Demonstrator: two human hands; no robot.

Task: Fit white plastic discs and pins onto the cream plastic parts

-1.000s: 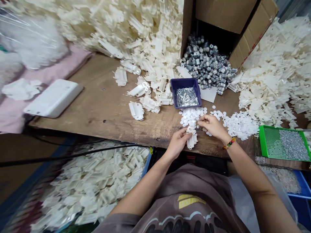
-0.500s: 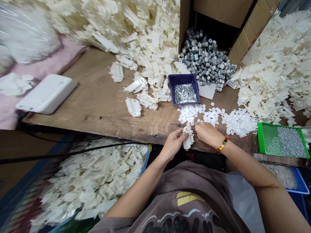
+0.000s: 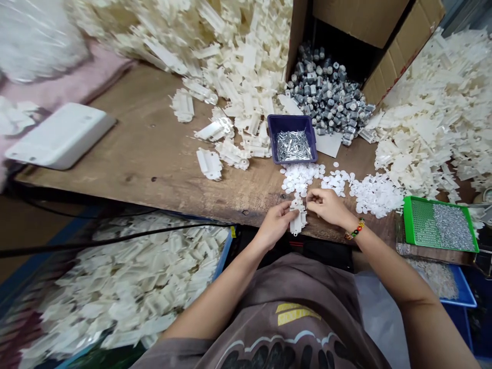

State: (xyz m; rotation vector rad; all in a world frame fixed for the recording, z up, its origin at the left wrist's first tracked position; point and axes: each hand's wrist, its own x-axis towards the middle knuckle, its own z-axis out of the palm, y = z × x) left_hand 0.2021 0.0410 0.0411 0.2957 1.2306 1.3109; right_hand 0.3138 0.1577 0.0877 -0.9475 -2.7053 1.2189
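My left hand (image 3: 277, 221) grips a white plastic housing (image 3: 297, 219) by its left side, at the front edge of the wooden table (image 3: 146, 148). Close by on the right, my right hand (image 3: 326, 206) has its fingertips pinched together at the housing's upper right side. Whatever those fingertips hold, if anything, is too small to make out. Just beyond both hands lie small white plastic discs (image 3: 300, 177) in loose heaps. Behind them stands a dark purple tray (image 3: 273, 139) of short metal pins (image 3: 294, 146).
Small grey motors (image 3: 326, 92) spill from a cardboard box (image 3: 400, 56). Piles of white housings (image 3: 246, 61) cover the back, and more fill a bin (image 3: 134, 277) below left. A green tray (image 3: 409, 225) of small metal parts sits right. A white case (image 3: 63, 136) lies left.
My right hand has turned and its fingers have come up to the housing's right side. The left hand still grips the housing. The whole view has shifted slightly.
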